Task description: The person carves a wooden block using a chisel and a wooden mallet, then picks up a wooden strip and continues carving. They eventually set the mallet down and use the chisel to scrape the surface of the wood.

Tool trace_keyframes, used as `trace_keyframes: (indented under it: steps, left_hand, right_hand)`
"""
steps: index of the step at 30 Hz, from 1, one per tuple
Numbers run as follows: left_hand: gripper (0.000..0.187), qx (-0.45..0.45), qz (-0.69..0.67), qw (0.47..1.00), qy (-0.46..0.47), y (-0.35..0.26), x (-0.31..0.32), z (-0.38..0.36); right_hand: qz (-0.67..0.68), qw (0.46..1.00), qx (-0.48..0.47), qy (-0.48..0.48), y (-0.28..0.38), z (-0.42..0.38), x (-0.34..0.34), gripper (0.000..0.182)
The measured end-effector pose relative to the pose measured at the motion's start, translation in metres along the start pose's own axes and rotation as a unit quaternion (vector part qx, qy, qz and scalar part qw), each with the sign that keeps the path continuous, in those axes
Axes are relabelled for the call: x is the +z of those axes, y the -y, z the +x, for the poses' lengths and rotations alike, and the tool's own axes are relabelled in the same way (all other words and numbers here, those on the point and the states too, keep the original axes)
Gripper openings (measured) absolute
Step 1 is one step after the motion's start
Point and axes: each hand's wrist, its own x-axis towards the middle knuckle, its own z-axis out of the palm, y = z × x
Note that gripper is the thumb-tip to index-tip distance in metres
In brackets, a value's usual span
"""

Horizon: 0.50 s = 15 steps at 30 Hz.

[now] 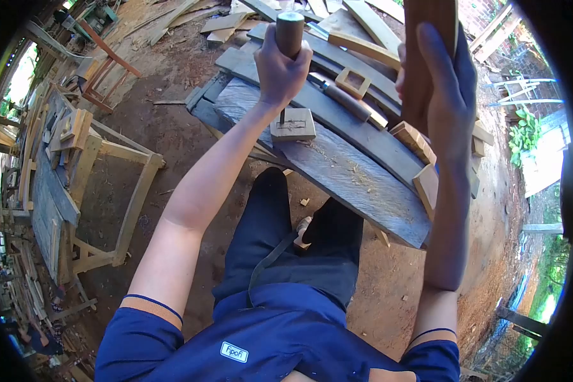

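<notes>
My left hand (282,75) is wrapped round the wooden handle of a chisel (290,32), held upright. Its blade meets the top of a small wooden block (301,129), where a narrow rectangular outline shows. Raised at the right, my right hand (451,86) grips a thick, dark wooden block (419,76). The small block rests near the front edge of a worn workbench (337,170) strewn with shavings. Behind it on the bench lie a second chisel (347,102) and a small wooden piece with a square opening (353,83).
Cut wood blocks (414,141) sit along the bench's right side. Boards (356,28) are piled at its far side. Another wooden bench (54,191) stands at the left, near a brown wooden chair frame (105,67). The ground (388,286) is bare earth with wood scraps.
</notes>
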Motion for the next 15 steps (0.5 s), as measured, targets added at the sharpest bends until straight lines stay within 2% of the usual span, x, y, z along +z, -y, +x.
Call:
trace_keyframes:
  steps: [1,3,4,5,7,9,11,12,13,15]
  left_hand:
    - [0.026,0.002,-0.002,1.0,-0.002,0.0,0.0,-0.002]
    - [0.025,0.017,-0.005,1.0,-0.002,-0.003,-0.001,-0.003]
    - [0.024,0.011,-0.024,0.999,-0.023,-0.004,-0.002,-0.003]
    - [0.024,0.012,-0.026,0.999,-0.024,-0.004,-0.003,-0.002]
    - [0.024,0.034,-0.008,0.999,-0.031,-0.002,-0.006,-0.004]
    - [0.024,-0.007,-0.025,1.0,-0.001,-0.004,-0.005,-0.009]
    - [0.024,0.028,-0.002,1.0,-0.012,-0.005,0.0,-0.011]
    - [0.024,0.036,-0.005,0.999,-0.009,-0.008,-0.001,-0.009]
    - [0.023,0.029,-0.021,0.999,-0.021,-0.01,-0.002,-0.009]
    - [0.021,0.012,-0.031,0.999,-0.043,-0.008,-0.009,-0.007]
  right_hand:
    - [-0.001,1.0,-0.003,0.0,-0.001,0.0,0.001,0.039]
    - [-0.189,0.958,0.055,0.21,-0.011,0.003,0.003,0.036]
    - [-0.222,0.935,0.1,0.258,-0.013,0.008,-0.002,0.033]
    - [-0.224,0.935,0.099,0.257,-0.014,0.009,-0.005,0.033]
    - [-0.142,0.968,0.033,0.205,-0.004,0.015,-0.007,0.042]
    - [-0.052,0.987,-0.023,0.149,0.001,0.013,-0.006,0.052]
    - [-0.17,0.965,-0.055,0.19,-0.002,0.009,0.003,0.053]
    - [-0.227,0.928,0.101,0.278,0.001,0.006,0.001,0.052]
    - [-0.176,0.953,0.081,0.233,-0.004,-0.001,0.003,0.041]
    - [-0.196,0.952,0.105,0.212,-0.017,-0.005,-0.001,0.042]
